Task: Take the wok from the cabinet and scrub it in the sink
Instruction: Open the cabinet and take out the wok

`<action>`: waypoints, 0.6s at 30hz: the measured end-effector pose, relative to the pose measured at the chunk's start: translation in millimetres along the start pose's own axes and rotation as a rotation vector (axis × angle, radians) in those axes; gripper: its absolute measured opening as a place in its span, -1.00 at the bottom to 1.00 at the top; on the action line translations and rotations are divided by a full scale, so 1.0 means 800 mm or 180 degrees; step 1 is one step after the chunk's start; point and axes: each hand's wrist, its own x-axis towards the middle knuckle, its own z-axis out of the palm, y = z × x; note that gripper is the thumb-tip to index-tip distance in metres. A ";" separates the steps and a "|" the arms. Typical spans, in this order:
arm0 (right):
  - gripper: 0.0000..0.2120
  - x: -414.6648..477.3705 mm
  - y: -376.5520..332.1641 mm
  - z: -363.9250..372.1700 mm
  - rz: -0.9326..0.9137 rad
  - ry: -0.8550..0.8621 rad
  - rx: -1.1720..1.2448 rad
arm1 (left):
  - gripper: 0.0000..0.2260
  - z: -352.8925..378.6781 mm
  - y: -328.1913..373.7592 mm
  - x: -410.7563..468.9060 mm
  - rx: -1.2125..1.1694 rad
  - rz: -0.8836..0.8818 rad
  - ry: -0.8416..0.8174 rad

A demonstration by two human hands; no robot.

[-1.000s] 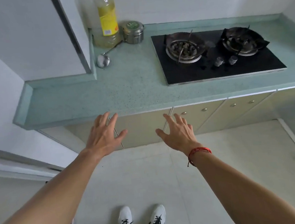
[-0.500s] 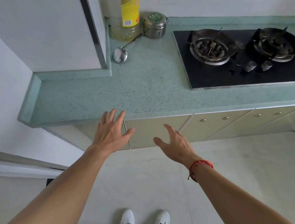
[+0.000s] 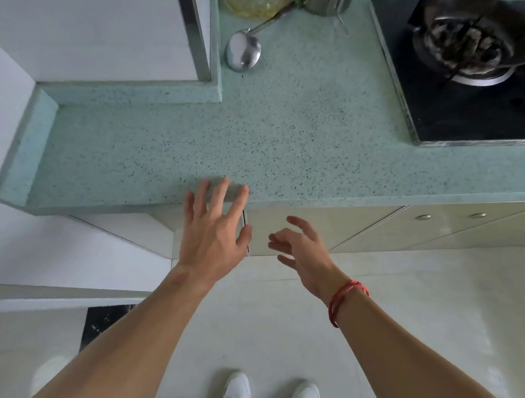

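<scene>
We stood before a speckled green table [image 3: 281, 134] with a black hob [image 3: 468, 113] at its right and a steel ladle [image 3: 242, 52] near the back. Below it ran the cream cabinet [image 3: 320, 229], its doors closed. Our left hand [image 3: 213, 234] reached toward the table's front edge, its grip wide, fingers spread and holding nothing. Our right hand [image 3: 302, 246] hung just before a door, its grip loose and half-curled, also empty. We saw no wok anywhere; we judged it lay behind those doors. No sink showed either. So the task had barely begun: opening, lifting out, carrying and scrubbing all remained.
</scene>
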 end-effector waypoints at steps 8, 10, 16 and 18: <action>-0.53 0.037 -0.005 0.045 -0.0194 -0.0056 0.1596 | -0.41 0.017 -0.003 -0.005 -0.0038 0.0002 0.0136; -0.59 0.036 -0.008 0.051 -0.0237 -0.0106 0.1866 | -0.40 0.018 -0.004 -0.005 -0.0050 -0.0003 0.0132; -0.59 0.038 -0.007 0.059 -0.0229 -0.0019 0.2418 | -0.41 0.014 -0.003 -0.005 -0.0071 -0.0043 0.0067; -0.61 0.039 -0.007 0.062 -0.0219 0.0004 0.2504 | -0.41 0.014 -0.002 -0.004 -0.0051 -0.0058 0.0047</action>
